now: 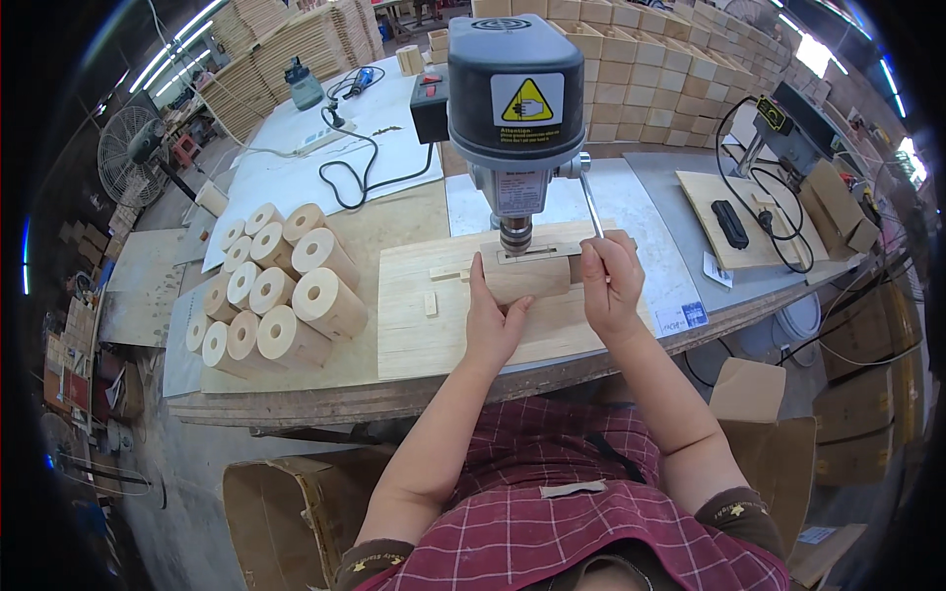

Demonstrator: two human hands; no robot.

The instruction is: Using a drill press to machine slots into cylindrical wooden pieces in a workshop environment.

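Observation:
A drill press (514, 84) with a dark head stands in front of me, its chuck (515, 234) pointing down. Below the chuck a pale wooden cylinder (537, 280) lies on its side. My left hand (496, 328) holds it at its left end, thumb along the near side. The fist of my right hand (613, 281) is closed round the end of the press's metal feed lever (592, 204), just right of the cylinder. I cannot make out the bit's tip. A wooden board (414, 340) lies beneath, with small wooden strips (431, 303) on it.
Several wooden cylinders with centre holes (330, 303) stand grouped at the left of the table. Behind them are a black cable (367, 182) and a bottle (304, 87). A second machine (803, 123) stands at right. Cardboard boxes (286, 522) flank me below the table edge.

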